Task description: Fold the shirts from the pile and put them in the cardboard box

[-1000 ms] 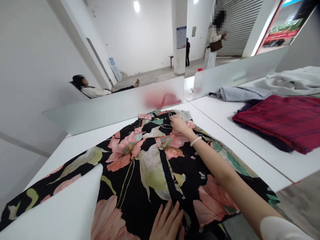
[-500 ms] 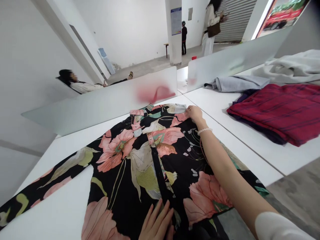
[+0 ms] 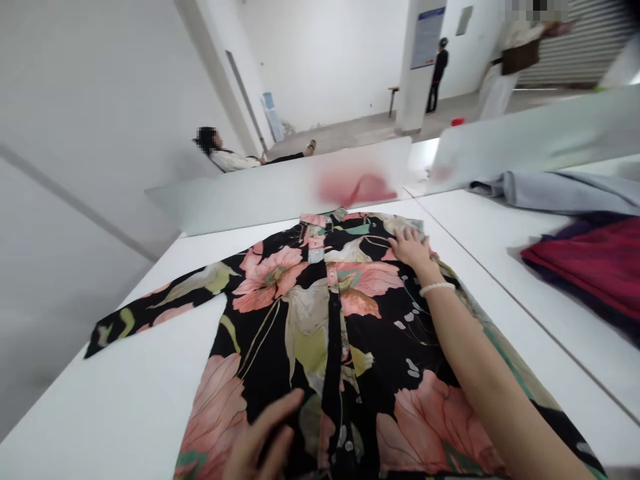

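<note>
Black floral long-sleeved shirt-dress lies spread flat on the white table; right hand sits open near the collar, left hand open beside the placket, neither gripping: flat palms look right for smoothing thin cloth without dragging it.

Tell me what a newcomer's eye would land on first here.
The long-sleeved black button-front garment with big pink flowers dominates, spread flat on the white table in the middle of the view. The right hand rests near its shoulder, and the left hand, blurred, is over its lower part. Off to the right, a folded dark red cloth stands out.
</note>
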The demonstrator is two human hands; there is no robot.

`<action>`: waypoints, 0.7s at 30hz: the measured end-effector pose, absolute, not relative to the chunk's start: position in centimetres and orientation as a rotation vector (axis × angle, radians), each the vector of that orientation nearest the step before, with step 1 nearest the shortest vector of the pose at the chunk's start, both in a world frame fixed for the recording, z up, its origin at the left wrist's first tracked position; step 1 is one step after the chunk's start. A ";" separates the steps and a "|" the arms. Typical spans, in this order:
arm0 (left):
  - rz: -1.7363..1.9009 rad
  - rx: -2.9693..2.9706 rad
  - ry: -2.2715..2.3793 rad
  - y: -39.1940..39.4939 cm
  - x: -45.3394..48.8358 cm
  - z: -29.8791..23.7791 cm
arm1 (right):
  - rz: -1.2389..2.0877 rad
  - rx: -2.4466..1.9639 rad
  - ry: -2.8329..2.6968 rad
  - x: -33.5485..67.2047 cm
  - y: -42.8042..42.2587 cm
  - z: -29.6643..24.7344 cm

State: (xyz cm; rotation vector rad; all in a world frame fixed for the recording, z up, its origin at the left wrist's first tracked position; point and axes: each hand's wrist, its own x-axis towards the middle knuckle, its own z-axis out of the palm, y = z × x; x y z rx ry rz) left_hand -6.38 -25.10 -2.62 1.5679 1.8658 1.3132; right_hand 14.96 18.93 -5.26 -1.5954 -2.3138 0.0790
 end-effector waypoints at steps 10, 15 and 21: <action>2.182 -0.475 1.294 -24.0 -28.1 2.4 | -0.155 -0.887 -2.477 4.7 11.9 -2.6; 2.351 -0.515 1.339 -23.2 -33.6 2.0 | -0.160 -0.570 -2.625 -0.6 4.8 -6.8; 2.342 -0.400 1.422 -22.6 -36.5 2.6 | -0.079 -0.508 -2.698 -0.4 4.8 -8.8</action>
